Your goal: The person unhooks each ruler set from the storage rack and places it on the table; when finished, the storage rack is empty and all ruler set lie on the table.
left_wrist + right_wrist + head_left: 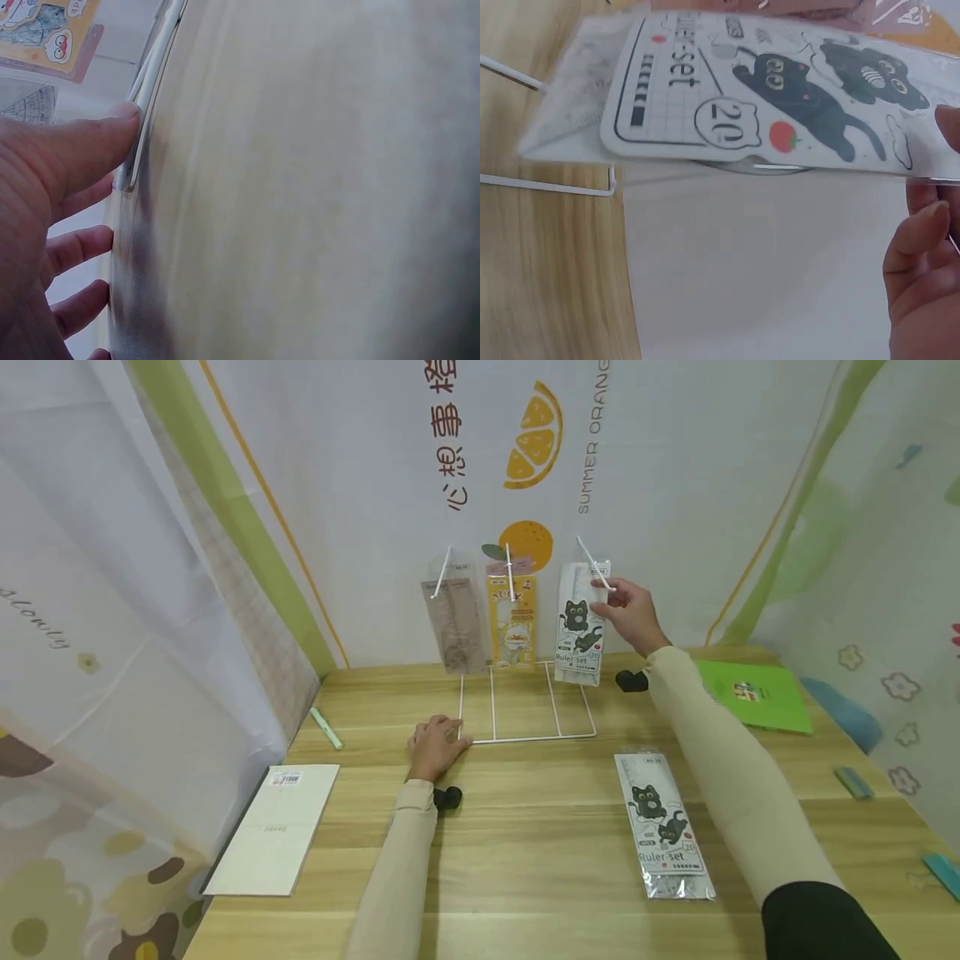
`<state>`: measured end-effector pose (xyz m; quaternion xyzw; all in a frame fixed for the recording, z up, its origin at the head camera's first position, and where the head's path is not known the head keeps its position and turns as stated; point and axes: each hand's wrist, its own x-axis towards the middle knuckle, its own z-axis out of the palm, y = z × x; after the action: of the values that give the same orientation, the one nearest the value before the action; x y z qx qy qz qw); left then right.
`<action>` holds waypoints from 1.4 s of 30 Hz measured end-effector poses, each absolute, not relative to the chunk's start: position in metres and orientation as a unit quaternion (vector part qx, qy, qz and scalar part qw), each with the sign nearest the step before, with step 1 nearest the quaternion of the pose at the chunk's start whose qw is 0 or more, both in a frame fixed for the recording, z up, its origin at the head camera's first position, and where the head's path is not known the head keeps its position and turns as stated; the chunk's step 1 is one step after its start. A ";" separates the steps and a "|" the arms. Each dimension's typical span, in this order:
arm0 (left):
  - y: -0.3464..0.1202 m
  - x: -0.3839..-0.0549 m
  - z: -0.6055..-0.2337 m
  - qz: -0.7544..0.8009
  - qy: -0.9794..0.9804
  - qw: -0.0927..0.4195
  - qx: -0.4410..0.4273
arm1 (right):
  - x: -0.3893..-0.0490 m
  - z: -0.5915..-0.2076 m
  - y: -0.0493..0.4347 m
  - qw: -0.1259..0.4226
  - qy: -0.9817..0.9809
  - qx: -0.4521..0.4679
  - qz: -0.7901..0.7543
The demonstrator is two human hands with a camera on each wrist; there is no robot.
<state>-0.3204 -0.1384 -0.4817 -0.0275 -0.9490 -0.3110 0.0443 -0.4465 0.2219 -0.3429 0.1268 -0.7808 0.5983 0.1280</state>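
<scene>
A white wire display rack (528, 740) stands at the back of the table with three hooks. My left hand (435, 748) holds its front left corner; in the left wrist view the thumb (112, 142) presses on the wire and the fingertips touch the table. At the right hook (592, 560), my right hand (633, 617) pinches the right edge of a cat-print ruler set pack (577, 631). The hook's rod passes in front of the pack's top; whether it goes through the hole is unclear. A yellow pack (512, 627) and a brownish pack (456, 631) hang from the other hooks.
Another cat ruler set pack (663, 827) lies on the table beside the right forearm. A green booklet (757, 697) is at the back right, a white notebook (273, 831) and a pale green pen (326, 728) at left. Blue-green pieces (853, 782) lie near the right edge.
</scene>
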 end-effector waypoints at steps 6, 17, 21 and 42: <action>-0.138 -0.319 -0.485 -0.311 -0.949 0.044 -0.027 | -0.428 -0.350 0.227 0.146 -0.787 0.144 0.581; -0.140 -0.323 -0.484 -0.308 -0.950 0.050 -0.029 | -0.387 -0.357 0.241 0.172 -0.771 0.209 0.576; -0.141 -0.323 -0.484 -0.309 -0.950 0.047 -0.027 | -0.361 -0.347 0.241 0.167 -0.773 0.220 0.571; -0.139 -0.322 -0.486 -0.319 -0.946 0.050 -0.030 | -0.310 -0.342 0.254 0.149 -0.684 0.241 0.673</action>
<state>-0.3217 -0.1389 -0.4862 -0.0300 -0.9459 -0.3190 0.0501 -0.3097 0.2538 -0.3416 0.2406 -0.6839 0.6725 0.1486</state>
